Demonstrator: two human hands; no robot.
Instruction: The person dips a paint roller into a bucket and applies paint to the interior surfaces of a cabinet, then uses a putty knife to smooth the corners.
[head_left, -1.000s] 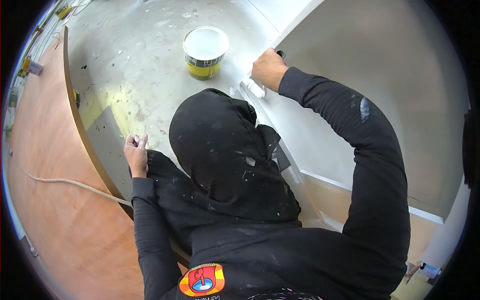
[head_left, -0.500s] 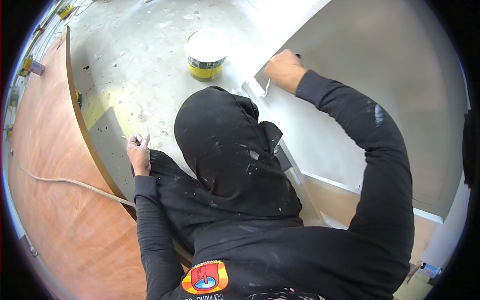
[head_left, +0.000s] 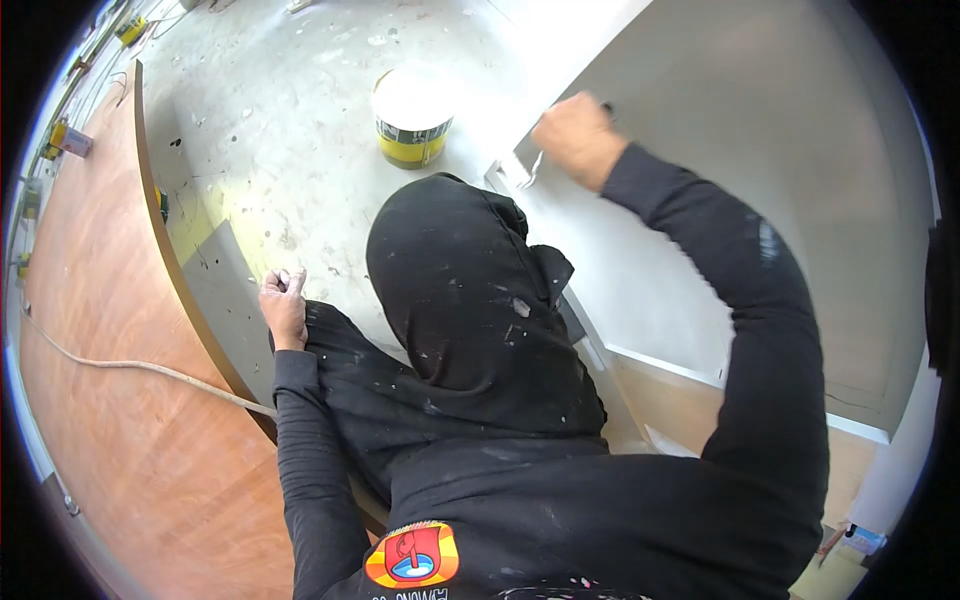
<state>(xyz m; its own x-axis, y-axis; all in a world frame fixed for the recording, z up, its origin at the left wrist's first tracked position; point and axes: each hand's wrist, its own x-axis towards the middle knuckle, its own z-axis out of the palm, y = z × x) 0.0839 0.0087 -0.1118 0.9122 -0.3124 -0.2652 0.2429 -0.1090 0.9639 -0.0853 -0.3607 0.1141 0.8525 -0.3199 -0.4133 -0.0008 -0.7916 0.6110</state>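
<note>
My right hand (head_left: 580, 138) is wrapped around the dark handle of a small paint roller (head_left: 515, 172), its knuckles slightly blurred. The white roller head and its thin wire frame touch the corner edge of a pale panel (head_left: 660, 230). At left, my left hand (head_left: 284, 308) rests by a black-clad knee, fingers curled in and thumb raised, with nothing visible in it. A bucket (head_left: 411, 145) with a yellow and dark band and a bright white top stands on the floor between the two hands.
A curved wooden board (head_left: 130, 270) fills the left side, with a hose (head_left: 150, 366) across it. Small yellow containers (head_left: 131, 28) stand beyond it. The black-hooded head (head_left: 450, 280) and back cover the centre. The concrete floor (head_left: 290, 120) shows paint marks.
My right hand has shifted slightly right and up with the roller handle. The hooded head has moved a little to the right. My left hand stays near the knee.
</note>
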